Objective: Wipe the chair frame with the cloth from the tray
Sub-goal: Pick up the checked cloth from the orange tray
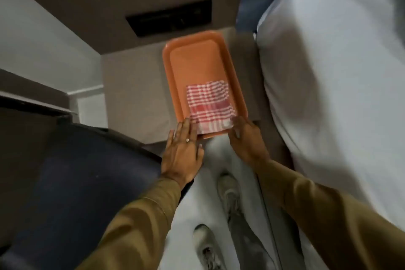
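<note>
An orange tray point(195, 61) lies on a low brown bedside surface in the middle of the view. A folded red-and-white checked cloth point(210, 105) rests in the tray's near right corner. My left hand point(182, 151) is flat, fingers spread, with its fingertips at the tray's near left edge beside the cloth. My right hand point(245, 138) reaches the tray's near right corner, fingers touching the cloth's edge. Neither hand grips anything. The dark blue chair point(83, 182) with its black frame rim fills the lower left, under my left sleeve.
A bed with a white cover point(339, 83) runs along the right side. A brown headboard wall with a dark slot point(171, 17) stands behind the tray. My two shoes point(228, 190) stand on the pale floor between chair and bed.
</note>
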